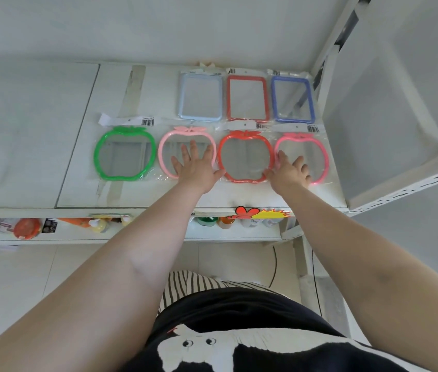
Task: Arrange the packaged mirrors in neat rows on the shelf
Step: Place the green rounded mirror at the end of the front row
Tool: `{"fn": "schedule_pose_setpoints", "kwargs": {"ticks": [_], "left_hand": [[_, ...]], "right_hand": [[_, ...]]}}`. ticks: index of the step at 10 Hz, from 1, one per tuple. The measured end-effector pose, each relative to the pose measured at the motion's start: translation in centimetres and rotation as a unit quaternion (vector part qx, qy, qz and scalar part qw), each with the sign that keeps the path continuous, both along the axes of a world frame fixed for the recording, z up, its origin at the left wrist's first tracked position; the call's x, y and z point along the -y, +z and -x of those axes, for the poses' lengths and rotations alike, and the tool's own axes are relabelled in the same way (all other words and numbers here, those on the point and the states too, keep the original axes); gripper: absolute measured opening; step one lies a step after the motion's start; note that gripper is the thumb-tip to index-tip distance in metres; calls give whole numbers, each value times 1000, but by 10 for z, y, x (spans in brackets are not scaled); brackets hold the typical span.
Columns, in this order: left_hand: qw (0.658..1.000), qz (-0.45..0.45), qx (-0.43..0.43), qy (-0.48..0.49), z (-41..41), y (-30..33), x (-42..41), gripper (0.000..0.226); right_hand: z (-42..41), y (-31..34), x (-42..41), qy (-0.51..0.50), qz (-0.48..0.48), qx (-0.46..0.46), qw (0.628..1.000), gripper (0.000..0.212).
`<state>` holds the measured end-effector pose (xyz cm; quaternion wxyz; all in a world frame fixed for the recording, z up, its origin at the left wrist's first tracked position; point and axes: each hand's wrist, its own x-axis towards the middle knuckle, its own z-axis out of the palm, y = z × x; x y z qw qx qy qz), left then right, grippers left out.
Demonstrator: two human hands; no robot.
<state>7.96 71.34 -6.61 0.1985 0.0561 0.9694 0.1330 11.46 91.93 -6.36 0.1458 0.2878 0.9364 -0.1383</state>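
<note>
Your flat, spread left hand [197, 167] and right hand [290, 171] press the pale-pink apple mirror [187, 154] and hot-pink apple mirror [301, 157], the red apple mirror [246, 157] lying between them.

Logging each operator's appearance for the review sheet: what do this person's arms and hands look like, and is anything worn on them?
Both forearms are bare to the bottom of the frame: no sleeves, gloves, watch, bracelets or rings show on the left hand or the right hand. No cables or markings are visible. Below the arms, the person wears a black top with a white cartoon print over striped fabric.
</note>
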Motion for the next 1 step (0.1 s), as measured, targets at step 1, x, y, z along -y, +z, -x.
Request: {"fn": "schedule_pose_setpoints", "kwargs": {"ticks": [1], "left_hand": [[999,-10,-54,-1,-3,9,-2,67]], "right_hand": [[-1,8,5,21,-12,-46,999,64]]}}
